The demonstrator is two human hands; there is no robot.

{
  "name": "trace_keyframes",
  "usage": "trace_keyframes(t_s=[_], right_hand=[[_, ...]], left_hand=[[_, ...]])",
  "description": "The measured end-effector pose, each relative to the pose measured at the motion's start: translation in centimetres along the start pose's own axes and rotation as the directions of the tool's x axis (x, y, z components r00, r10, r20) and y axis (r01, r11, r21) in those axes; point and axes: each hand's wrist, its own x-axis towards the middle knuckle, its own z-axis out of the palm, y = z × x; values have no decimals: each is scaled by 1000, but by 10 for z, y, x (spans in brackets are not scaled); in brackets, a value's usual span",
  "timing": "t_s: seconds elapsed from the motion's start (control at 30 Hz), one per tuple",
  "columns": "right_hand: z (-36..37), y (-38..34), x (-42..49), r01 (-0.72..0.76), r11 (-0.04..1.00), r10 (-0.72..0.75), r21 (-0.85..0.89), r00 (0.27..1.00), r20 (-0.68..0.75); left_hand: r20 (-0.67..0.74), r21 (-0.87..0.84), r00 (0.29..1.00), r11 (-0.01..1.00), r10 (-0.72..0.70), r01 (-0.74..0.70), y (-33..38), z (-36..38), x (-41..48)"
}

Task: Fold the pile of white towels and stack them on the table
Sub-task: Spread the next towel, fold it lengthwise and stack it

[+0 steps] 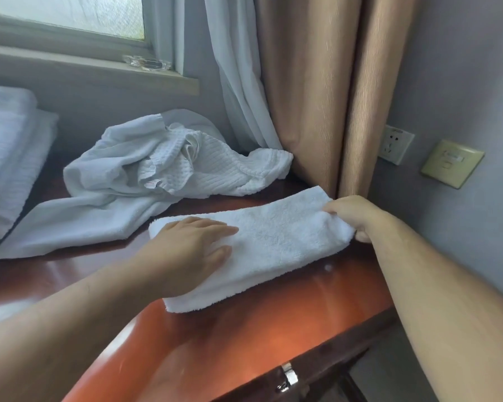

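Observation:
A white towel (276,242), folded into a long thick strip, lies across the red-brown wooden table (244,343). My left hand (192,250) lies flat on its left half, fingers straight and pressing down. My right hand (352,217) grips the towel's right end, fingers over the top and thumb underneath. Behind it a loose heap of unfolded white towels (157,169) is spread over the back of the table. A stack of folded white towels (9,158) stands at the far left.
Tan and white curtains (317,97) hang right behind the towel's far end. A wall socket (394,145) and a switch plate (452,163) sit on the right wall. A glass ashtray (145,63) rests on the window sill. The table's front edge carries a metal handle (288,377).

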Motion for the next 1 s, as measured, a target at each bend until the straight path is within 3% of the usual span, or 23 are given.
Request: trace_keyframes(t_s=[0.1,0.17,0.2,0.27,0.3,0.37,0.43,0.77,0.83,0.93,1.0], right_hand=[[7,-5,0,57,948,-93,-314,991,-99],[17,-12,-6,36,778,-254,-628,931,-262],[26,-15,-11,37,710,-363,-704,875,-320],[47,-19,-20,186,694,-513,-695,806,-296],[58,-18,-24,278,705,-526,-652,822,-217],[80,-11,-29,329,696,-420,-638,907,10],[90,-2,-27,306,665,-316,-681,942,115],[112,-22,-64,289,630,-235,-721,956,177],[135,-32,-87,401,610,-295,-683,916,273],[175,-40,-128,607,547,-437,-577,794,422],[200,-42,-153,701,514,-556,-494,711,430]], left_hand=[[73,70,997,997,28,-34,-4,9,-1],[104,93,994,995,36,-46,-6,15,-3],[110,100,993,994,37,-48,-6,17,-4],[115,92,993,995,37,-48,-8,20,-6],[118,81,992,996,37,-47,-9,20,-6],[127,58,991,997,35,-42,-13,19,-9],[134,52,991,998,13,-20,-19,15,-13],[78,22,996,999,-49,48,-39,-1,-74],[71,24,996,998,-56,55,-41,-5,-95],[46,22,996,997,-71,70,-48,-14,-133],[35,29,993,994,-110,109,-55,-25,-160]])
